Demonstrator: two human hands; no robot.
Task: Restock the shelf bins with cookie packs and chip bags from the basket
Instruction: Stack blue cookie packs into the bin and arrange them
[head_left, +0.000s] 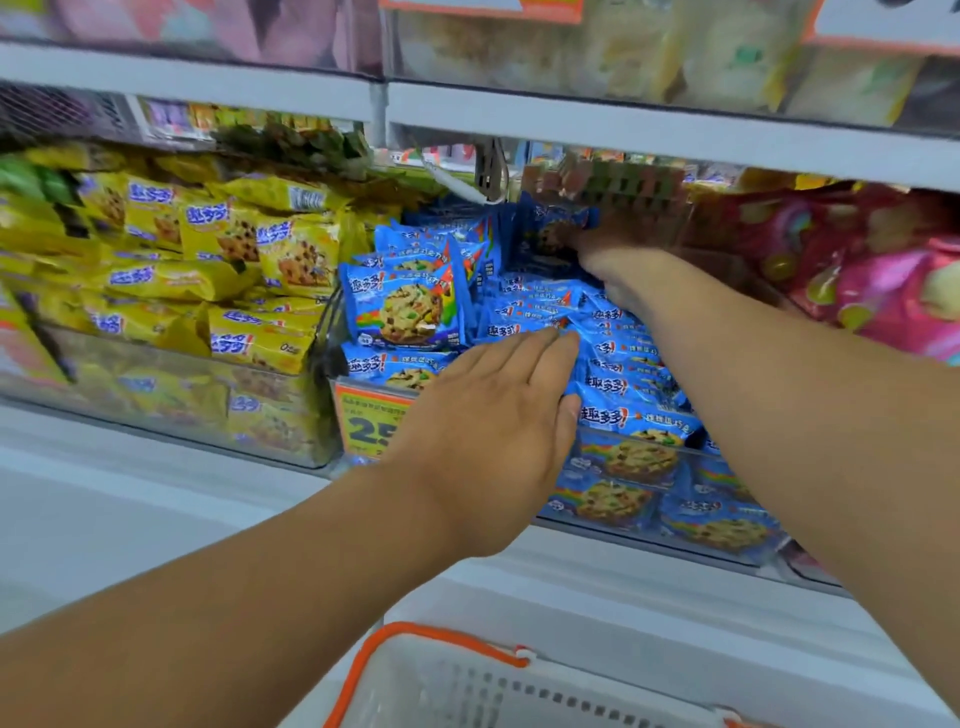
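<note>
Blue cookie bin is near full; right hand grips one more blue pack at its rear, left hand lies flat on the stock, and basket shows nothing inside.

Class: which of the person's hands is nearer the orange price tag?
Left. The left hand lies beside the orange price tag, partly overlapping it; the right hand reaches deeper into the bin.

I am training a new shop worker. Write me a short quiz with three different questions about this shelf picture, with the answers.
1. True or false: the left hand lies flat on the blue cookie packs.
2. Which colour are the packs in the bin to the left of the blue ones? A red, B yellow, C green
3. Fill in: the white plastic basket has an ___ rim.

Key: 1 true; 2 B, the yellow cookie packs; 3 orange.
</note>
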